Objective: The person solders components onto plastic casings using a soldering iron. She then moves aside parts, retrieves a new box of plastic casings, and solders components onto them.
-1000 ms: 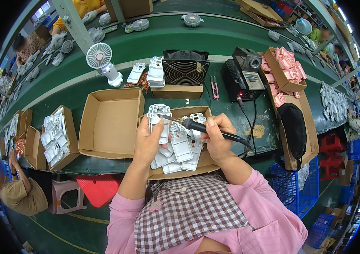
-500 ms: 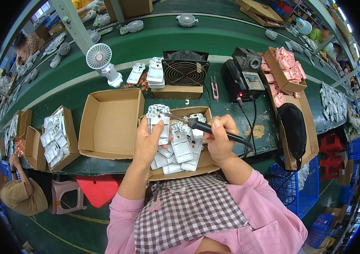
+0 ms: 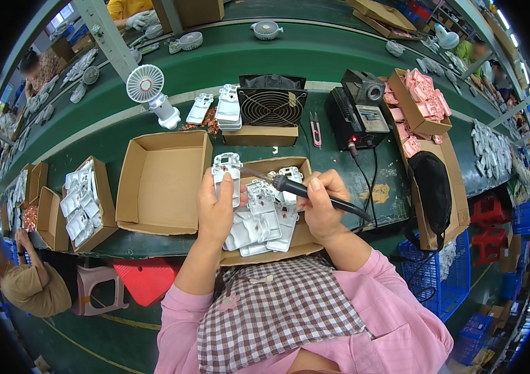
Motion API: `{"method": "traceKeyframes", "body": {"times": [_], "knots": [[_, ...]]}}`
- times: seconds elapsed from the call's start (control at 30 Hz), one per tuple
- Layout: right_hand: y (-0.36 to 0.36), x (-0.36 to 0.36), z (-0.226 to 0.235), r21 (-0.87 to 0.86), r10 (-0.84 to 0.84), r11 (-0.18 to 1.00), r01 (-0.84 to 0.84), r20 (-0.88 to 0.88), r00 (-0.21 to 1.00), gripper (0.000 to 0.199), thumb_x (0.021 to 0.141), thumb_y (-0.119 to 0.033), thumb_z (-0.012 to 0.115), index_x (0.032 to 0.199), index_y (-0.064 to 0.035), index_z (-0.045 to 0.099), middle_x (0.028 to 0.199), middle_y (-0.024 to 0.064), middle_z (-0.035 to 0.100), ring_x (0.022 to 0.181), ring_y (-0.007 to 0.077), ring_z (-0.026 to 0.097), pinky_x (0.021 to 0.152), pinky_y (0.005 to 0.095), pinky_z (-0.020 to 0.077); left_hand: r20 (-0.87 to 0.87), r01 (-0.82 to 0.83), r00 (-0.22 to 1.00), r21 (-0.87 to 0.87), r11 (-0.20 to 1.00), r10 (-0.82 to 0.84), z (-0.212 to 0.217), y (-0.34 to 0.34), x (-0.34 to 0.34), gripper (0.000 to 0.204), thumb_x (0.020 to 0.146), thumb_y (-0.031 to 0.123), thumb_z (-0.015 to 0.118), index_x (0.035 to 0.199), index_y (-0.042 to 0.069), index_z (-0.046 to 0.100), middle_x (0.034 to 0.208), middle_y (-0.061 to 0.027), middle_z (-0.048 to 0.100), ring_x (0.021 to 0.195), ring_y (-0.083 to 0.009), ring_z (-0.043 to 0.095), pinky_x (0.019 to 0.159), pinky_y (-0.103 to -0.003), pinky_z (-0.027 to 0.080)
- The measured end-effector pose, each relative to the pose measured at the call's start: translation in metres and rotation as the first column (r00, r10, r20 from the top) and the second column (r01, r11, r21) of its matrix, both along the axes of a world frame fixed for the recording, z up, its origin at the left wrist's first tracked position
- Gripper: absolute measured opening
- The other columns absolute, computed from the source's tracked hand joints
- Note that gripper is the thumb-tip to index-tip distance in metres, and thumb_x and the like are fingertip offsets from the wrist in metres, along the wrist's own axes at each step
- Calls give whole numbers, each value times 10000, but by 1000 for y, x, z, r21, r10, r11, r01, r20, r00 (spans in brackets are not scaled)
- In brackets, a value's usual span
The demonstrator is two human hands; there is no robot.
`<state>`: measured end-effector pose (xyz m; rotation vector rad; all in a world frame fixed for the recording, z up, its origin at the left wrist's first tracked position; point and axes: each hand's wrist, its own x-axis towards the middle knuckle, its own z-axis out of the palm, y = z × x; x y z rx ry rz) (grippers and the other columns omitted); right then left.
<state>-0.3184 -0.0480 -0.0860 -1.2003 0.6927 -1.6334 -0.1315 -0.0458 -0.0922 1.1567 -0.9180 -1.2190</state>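
My left hand (image 3: pixel 216 209) pinches a white plastic housing (image 3: pixel 227 163) above the left end of a cardboard tray (image 3: pixel 308 244). Its thumb lies on the front of the piece. In my right hand (image 3: pixel 322 206) is a soldering iron (image 3: pixel 299 187) with a black handle, its cord trailing off to the right. The thin metal tip points left at the held housing; whether it touches cannot be made out. More white housings (image 3: pixel 255 229) lie heaped in the tray under both hands, some with small copper-coloured spots.
Left of the tray stands a bare cardboard box (image 3: pixel 164 184), then a box of white parts (image 3: pixel 81 209). Beyond are a black fan (image 3: pixel 272 107), stacked housings (image 3: pixel 229 109) and a white handheld fan (image 3: pixel 146 84). Pink-handled snips (image 3: pixel 316 131) and a black soldering station (image 3: pixel 355 115) sit right.
My left hand and its housing have shifted slightly left, as has the iron, a little. Housings in the tray lie differently. Small fans on the far green belt have moved left.
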Motion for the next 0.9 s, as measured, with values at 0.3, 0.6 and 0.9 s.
{"method": "traceKeyframes", "body": {"times": [0.3,0.6,0.9], "knots": [[-1,4,0,35,-16,999,21,-153,988,194,917,-125,506,750,-62,430,612,44,497,483,73,434,440,215,384,13,-5,1000,60,998,4,6,1,1,181,967,168,450,1072,32,506,724,-70,605,542,-92,570,464,-212,474],[-1,2,-2,21,10,1000,-9,-34,999,179,913,-81,521,753,-42,450,635,39,522,513,63,460,475,209,395,-21,10,1000,37,999,-9,10,1,2,177,956,154,470,1093,57,525,693,-60,603,487,-69,536,403,-191,409],[0,0,-4,-20,3,1000,-5,-96,995,171,906,-89,535,760,-36,464,642,47,540,522,62,475,477,213,398,54,-18,998,72,997,14,15,3,1,164,938,166,494,1037,48,549,644,-63,593,447,-79,520,380,-207,389]]}}
